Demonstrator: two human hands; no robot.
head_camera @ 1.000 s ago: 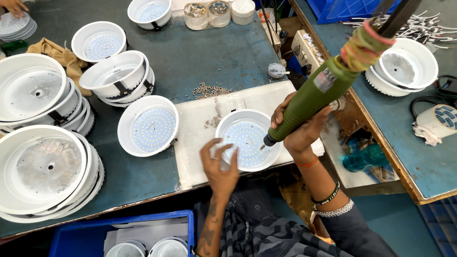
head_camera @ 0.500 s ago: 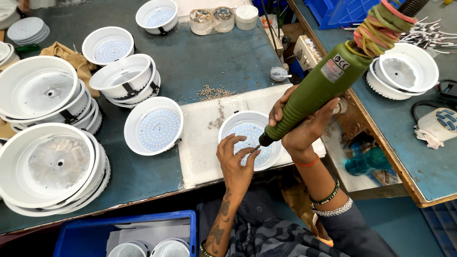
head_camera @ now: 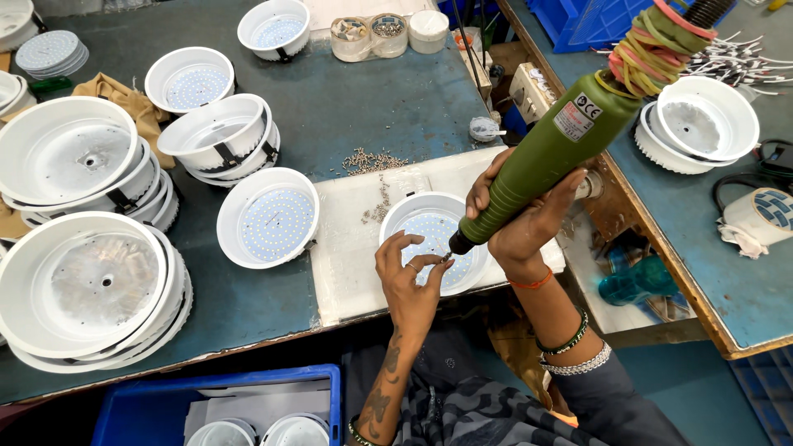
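My left hand (head_camera: 409,277) pinches what looks like a small screw at the driver tip; my right hand (head_camera: 516,219) grips the green electric screwdriver (head_camera: 562,140) over the white lamp housing (head_camera: 413,216) on the mat; loose screws (head_camera: 373,160) and unfinished housings (head_camera: 268,216) wait beyond.

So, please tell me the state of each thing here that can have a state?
Green electric screwdriver: tilted, gripped by right hand, tip down in lamp housing.
Left hand: fingertips pinched beside the tip.
Neighbouring lamp housing: face up, untouched.
Loose screws: scattered.
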